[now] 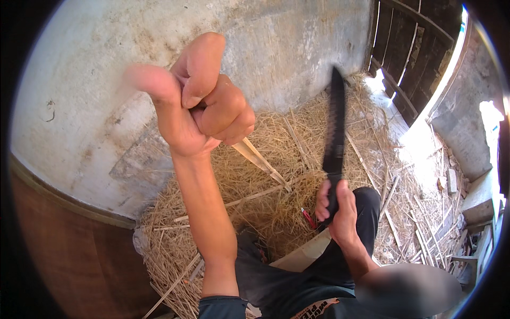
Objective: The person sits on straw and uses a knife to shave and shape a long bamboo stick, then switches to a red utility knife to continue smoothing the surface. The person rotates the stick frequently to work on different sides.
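My left hand (204,106) is raised high at upper left, its fingers curled in and the thumb, smeared by motion, sticking out to the left. A pale split bamboo strip (263,164) runs down and right from under the curled fingers and seems gripped in them; its upper end is hidden by the hand. In my right hand (340,210), lower right of centre, is a large black knife (335,122), held by its handle. Its long blade points up, with one edge looking toothed. Blade and strip are apart.
Straw (287,133) and loose bamboo sticks (393,196) cover the floor. A small red-handled item (308,218) lies by my leg. A stained plaster wall (106,80) stands ahead, a brown wooden panel (64,239) at lower left, and dark boards (419,53) at upper right.
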Tool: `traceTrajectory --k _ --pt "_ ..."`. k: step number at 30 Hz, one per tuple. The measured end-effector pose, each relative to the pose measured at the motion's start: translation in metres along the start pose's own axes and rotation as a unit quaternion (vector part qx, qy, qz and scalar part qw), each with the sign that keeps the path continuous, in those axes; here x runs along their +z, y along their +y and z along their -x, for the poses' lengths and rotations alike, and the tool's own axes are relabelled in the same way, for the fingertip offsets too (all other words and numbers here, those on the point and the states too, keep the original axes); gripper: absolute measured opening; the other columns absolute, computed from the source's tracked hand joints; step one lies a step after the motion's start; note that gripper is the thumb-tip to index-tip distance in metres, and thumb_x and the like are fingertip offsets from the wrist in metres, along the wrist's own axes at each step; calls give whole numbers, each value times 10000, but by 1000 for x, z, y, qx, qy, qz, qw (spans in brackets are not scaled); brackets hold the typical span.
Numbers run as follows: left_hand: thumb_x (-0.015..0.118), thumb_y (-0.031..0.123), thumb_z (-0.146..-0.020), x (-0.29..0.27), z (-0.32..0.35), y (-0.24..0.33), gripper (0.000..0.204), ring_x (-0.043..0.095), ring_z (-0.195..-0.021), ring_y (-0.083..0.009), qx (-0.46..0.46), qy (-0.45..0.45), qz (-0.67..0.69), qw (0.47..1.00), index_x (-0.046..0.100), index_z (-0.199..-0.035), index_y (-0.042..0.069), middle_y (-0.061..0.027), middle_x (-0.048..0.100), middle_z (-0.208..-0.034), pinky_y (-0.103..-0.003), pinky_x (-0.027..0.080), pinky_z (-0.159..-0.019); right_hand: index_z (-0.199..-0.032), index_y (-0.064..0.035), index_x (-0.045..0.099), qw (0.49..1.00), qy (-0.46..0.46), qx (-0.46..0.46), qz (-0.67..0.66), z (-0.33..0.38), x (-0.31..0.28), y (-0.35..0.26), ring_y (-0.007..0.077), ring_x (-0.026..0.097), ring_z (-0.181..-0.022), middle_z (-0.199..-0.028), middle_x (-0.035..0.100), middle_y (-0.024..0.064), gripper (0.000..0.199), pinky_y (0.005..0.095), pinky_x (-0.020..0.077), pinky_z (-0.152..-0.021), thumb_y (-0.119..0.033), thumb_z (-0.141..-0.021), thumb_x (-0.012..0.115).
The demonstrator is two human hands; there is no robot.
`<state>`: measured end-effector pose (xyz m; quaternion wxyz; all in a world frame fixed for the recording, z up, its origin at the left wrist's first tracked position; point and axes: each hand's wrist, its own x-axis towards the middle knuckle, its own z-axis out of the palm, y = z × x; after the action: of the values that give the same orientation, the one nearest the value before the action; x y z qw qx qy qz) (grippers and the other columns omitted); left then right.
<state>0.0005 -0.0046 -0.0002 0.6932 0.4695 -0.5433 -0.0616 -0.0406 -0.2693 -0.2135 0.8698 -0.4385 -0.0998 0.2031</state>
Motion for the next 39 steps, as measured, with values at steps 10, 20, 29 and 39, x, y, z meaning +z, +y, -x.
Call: traceTrajectory --k 10,20,29,39 --pt "431 723 -1022 5 1 -1 571 182 -361 -61 -11 -19 24 999 383 -876 173 42 307 -488 -250 141 -321 -981 -69 542 980 -31 82 179 5 8 17 66 388 -543 -726 453 -30 437 249 328 -485 -407 -1189 360" --pt "417 717 -1030 -1 2 -4 579 154 -377 -70 17 31 -19 999 351 -843 174 44 257 -495 -264 124 -330 -953 -100 512 954 -30 148 260 12 -36 117 105 434 -537 -710 501 11 380 261 329 -455 -416 -1155 449" --pt "425 678 -1055 -2 0 -2 558 191 -342 -70 6 -22 23 999 386 -858 158 32 299 -478 -256 147 -311 -986 -125 459 996 34 -17 -80 4 -12 42 80 327 -482 -702 400 -11 466 266 293 -419 -563 -1135 405" --pt "436 677 -1052 1 7 5 560 190 -336 -64 -6 -16 39 999 377 -852 157 32 305 -481 -250 152 -304 -972 -107 472 1000 19 -5 7 5 6 7 91 375 -506 -706 449 4 437 280 305 -413 -480 -1170 359"
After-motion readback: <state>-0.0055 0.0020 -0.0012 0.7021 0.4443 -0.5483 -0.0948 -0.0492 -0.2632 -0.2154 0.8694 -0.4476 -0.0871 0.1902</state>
